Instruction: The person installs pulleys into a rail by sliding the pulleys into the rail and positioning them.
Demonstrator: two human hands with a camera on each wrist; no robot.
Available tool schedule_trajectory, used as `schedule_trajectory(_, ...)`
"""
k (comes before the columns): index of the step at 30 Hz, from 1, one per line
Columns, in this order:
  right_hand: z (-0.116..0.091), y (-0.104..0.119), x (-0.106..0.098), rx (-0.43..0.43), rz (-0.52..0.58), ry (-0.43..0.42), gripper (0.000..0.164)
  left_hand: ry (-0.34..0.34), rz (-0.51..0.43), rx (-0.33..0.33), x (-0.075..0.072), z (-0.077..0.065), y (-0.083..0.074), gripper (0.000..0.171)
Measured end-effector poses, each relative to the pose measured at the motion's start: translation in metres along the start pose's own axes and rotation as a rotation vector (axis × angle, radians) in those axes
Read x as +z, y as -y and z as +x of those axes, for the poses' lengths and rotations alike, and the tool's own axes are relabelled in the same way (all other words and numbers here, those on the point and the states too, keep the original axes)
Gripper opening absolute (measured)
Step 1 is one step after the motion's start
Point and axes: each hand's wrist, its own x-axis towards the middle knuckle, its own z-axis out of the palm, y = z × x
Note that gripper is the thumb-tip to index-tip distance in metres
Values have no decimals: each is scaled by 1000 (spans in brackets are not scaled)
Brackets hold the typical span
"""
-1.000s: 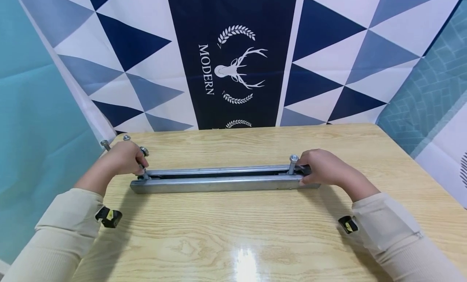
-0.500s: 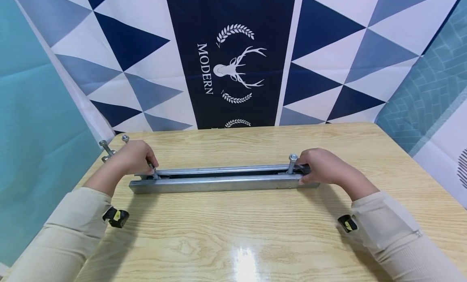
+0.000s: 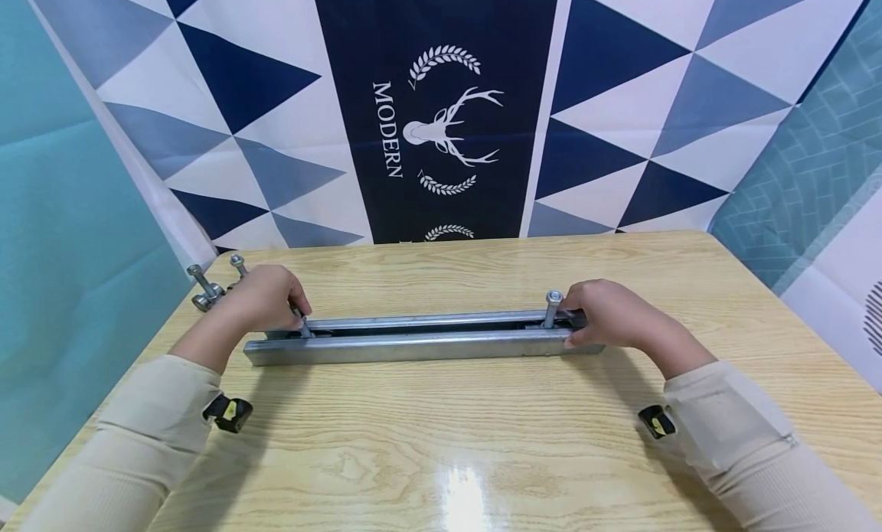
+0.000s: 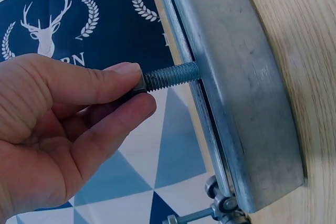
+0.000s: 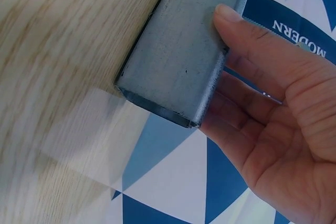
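Fingers of the left hand pinch one bolt, head view, in the steel rail on the table; second bolt in, other bolts outside. Left wrist: thumb and fingertip squeeze the first one's top. Right wrist: right hand grips the rail.

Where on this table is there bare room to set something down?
The widest bare patch of table lies in front of the rail, between the sleeves. A bare strip runs behind the rail, toward the patterned backdrop. It's crowded at the far left, where two bolts stick up near the left hand, and at the rail's right end, by the right hand.
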Motion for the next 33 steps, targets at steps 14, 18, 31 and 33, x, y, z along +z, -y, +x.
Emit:
schedule_trajectory(14, -2, 0, 0, 5, 7, 1, 44, -21, -5, 22, 4, 8, -17, 10)
schedule_trajectory(18, -2, 0, 0, 15, 20, 3, 44, -24, -1, 54, 6, 10, -21, 10)
schedule_trajectory(31, -2, 1, 0, 14, 16, -1, 45, -36, 2, 65, 13, 20, -37, 11)
schedule_trajectory(33, -2, 1, 0, 13, 17, -2, 45, -32, -2, 59, 14, 21, -40, 11)
